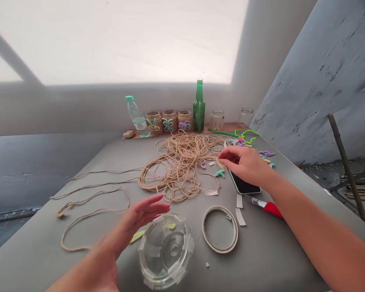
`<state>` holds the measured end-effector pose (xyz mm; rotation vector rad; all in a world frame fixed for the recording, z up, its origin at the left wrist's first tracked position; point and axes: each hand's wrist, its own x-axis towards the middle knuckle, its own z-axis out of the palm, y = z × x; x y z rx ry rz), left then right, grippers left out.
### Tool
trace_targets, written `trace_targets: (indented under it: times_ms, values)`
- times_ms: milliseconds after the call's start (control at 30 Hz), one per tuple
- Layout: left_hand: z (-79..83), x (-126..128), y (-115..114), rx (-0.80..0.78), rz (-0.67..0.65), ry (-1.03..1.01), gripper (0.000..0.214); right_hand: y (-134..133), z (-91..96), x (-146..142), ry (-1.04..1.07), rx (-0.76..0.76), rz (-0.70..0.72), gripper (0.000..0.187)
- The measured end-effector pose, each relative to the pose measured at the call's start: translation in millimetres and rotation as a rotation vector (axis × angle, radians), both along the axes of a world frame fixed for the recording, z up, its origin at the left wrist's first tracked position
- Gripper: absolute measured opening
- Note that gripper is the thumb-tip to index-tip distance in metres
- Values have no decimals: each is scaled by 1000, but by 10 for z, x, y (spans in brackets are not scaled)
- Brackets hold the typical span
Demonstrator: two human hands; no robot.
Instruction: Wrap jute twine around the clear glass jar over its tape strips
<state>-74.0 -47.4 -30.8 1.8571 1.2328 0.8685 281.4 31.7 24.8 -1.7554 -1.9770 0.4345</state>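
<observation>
My left hand is open, its fingers stretched out beside a clear glass jar. The jar's round mouth faces me, and pieces of clear tape stick around its rim. A yellow-green fuzzy piece lies by the jar, partly behind my left hand. Over a dark phone, my right hand pinches a small pale yellow fuzzy piece between thumb and fingers. Just below those fingertips lies a teal pipe-cleaner piece. A roll of tape rests on the table to the right of the jar.
A tangled heap of jute twine covers the table's middle. A red utility knife lies under my right forearm. Along the back stand a green bottle, a tilted water bottle, twine-wrapped jars and glass jars.
</observation>
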Motion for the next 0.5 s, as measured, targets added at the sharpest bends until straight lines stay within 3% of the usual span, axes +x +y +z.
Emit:
trace_targets:
  times_ms: [133,267,333,500]
  values:
    - [186,-96,86,-192,-198,43,122,-14,-147,77,214,30,-30,21]
    - [262,-37,99,-206,-263,71,118,-48,-183,56,404,23,16,17]
    - [268,39,64,-208,-247,42,112,-84,-157,25,510,36,61,16]
    - [321,261,22,-130,-37,-65,95,-174,-108,-34,718,65,181,18]
